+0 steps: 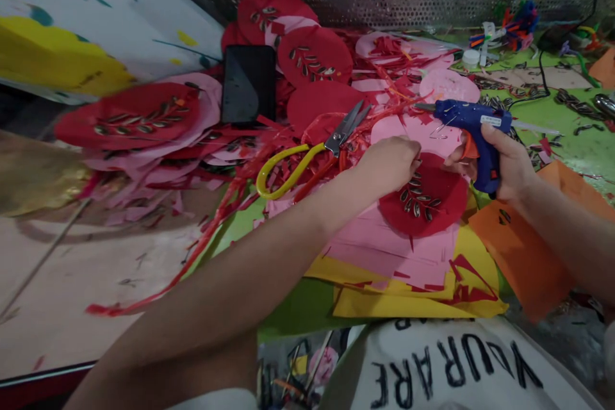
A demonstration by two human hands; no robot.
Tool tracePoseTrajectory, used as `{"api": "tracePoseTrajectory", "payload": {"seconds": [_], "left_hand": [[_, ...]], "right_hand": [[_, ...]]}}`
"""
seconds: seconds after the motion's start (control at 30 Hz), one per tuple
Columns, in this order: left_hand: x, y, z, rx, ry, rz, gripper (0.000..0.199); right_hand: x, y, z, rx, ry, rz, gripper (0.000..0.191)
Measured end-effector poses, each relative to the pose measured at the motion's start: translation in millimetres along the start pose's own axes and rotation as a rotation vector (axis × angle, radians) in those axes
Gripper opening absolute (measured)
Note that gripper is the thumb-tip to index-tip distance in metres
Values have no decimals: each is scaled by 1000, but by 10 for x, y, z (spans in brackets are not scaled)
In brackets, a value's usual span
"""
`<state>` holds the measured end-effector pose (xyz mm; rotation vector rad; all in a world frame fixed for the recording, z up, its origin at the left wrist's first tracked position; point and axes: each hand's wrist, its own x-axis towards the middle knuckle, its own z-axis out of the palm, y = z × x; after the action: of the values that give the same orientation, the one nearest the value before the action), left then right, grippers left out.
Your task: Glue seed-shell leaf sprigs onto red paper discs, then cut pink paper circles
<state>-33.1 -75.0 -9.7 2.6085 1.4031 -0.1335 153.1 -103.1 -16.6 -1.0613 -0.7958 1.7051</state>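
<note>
My right hand (pixel 509 163) is wrapped round the handle of a blue glue gun (pixel 473 116), whose nozzle points left above a pink paper piece. Below the nozzle lies a red paper disc (pixel 444 189) with striped seeds (pixel 417 195) set on it in a leafy branch pattern. My left hand (pixel 391 163) is closed in a pinch over the disc's upper left part, close to the seeds; what its fingertips hold is hidden. Left of that hand, partly open scissors (pixel 341 134) with yellow handles rest on red scraps.
A black phone (pixel 248 84) lies among red seeded discs (pixel 314 56). More discs (pixel 144 116) are piled at the left. Pink sheets (pixel 394 243) and yellow sheets (pixel 418 304) lie under the work, orange paper (pixel 521 256) at the right. The gun's cord runs toward the back right.
</note>
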Motion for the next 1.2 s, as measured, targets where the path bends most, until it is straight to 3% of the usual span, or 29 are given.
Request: {"api": "tracePoseTrajectory", "payload": {"seconds": [0.17,0.33,0.57,0.87,1.07,1.2], "left_hand": [[38,-65,43,65,-13,-6,33],[62,-243,68,12,99,-121,33],[-30,-470,-36,-419,317,-202,30],[-118,-431,-4,-990,232,-293,39],[-205,-437,4,-973,208,-342,28],[-236,-484,18,-627,302,-344,25]], "right_hand": [[33,30,-31,-63,18,18,25],[34,26,-30,-72,31,23,25],[32,27,-27,-106,33,18,29],[18,20,-22,-79,17,-7,26],[-5,12,-12,-45,25,-19,26],[-19,-25,-25,-9,49,-60,27]]}}
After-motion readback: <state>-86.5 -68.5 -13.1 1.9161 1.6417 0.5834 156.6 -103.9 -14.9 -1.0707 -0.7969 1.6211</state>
